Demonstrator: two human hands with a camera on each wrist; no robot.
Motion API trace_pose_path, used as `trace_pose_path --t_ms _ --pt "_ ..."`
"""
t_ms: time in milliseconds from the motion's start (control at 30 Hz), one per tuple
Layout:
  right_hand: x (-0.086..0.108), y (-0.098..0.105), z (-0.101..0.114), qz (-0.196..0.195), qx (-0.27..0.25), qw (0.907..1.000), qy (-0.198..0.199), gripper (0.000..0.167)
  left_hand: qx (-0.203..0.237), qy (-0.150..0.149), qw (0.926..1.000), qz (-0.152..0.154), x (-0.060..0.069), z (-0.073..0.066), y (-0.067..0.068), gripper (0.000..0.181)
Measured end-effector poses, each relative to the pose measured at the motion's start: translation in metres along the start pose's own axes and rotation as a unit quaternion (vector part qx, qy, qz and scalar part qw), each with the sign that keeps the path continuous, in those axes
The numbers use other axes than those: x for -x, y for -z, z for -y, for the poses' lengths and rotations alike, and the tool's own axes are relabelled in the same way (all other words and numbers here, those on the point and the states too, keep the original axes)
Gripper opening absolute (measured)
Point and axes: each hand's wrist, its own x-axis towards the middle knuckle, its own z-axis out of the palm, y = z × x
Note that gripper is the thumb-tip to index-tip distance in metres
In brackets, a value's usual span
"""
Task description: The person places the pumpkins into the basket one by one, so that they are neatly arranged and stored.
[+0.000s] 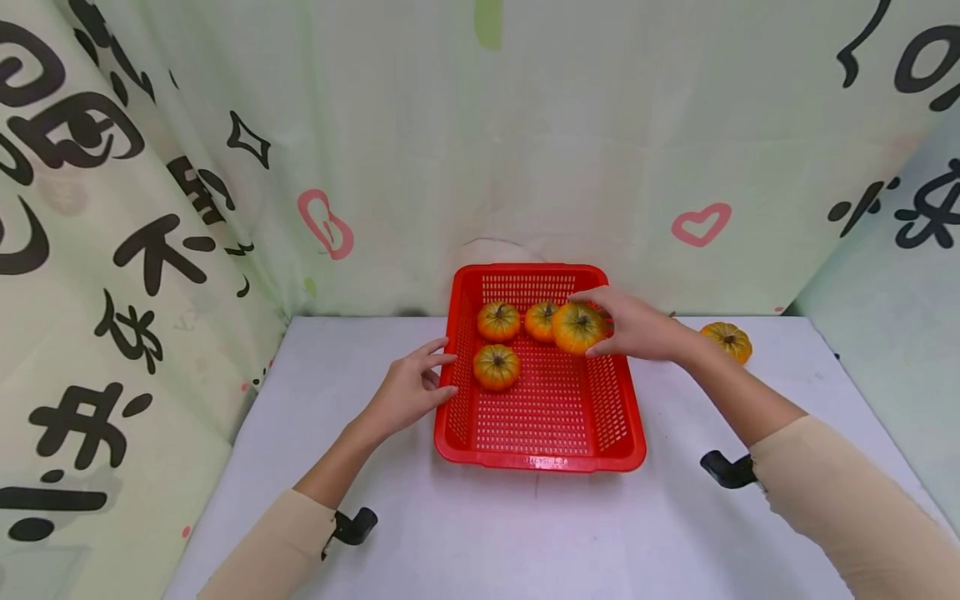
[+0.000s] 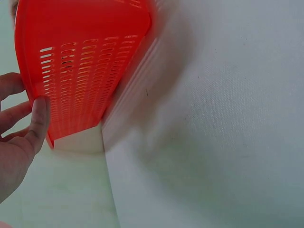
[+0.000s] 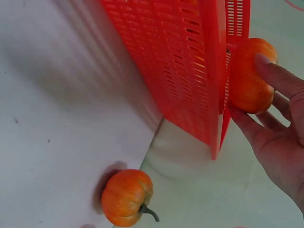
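Observation:
A red plastic basket [image 1: 540,462] with slotted walls stands on the white table. Inside it lie three small orange-green pumpkins: one at the upper left [image 1: 498,322], one below it [image 1: 496,367] and one near the back middle [image 1: 540,321]. My right hand [image 1: 633,323] grips another small pumpkin [image 1: 580,328] over the basket's right part; the right wrist view shows thumb and fingers around this pumpkin [image 3: 251,76] at the rim. My left hand [image 1: 408,390] is at the basket's left rim, fingers spread and touching it; in the left wrist view the fingertips lie along the rim.
One more pumpkin [image 1: 727,342] lies on the table [image 1: 360,533] to the right of the basket, partly behind my right forearm. A pale curtain [image 1: 570,150] with black writing and pink hearts hangs behind the table's far edge and down its sides.

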Motion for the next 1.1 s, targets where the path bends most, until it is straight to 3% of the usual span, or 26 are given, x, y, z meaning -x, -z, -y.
trace_pose_path --t_ms 467,1100 --pt "-0.03 -0.026 0.006 0.091 0.039 0.9951 0.004 0.072 0.002 -0.012 0.9999 -0.002 0.0 -0.003 0.001 0.05" --pt "-0.049 -0.049 0.002 0.15 0.05 0.987 -0.032 0.068 0.002 -0.001 1.0 -0.001 0.0 0.0 0.001 0.05"
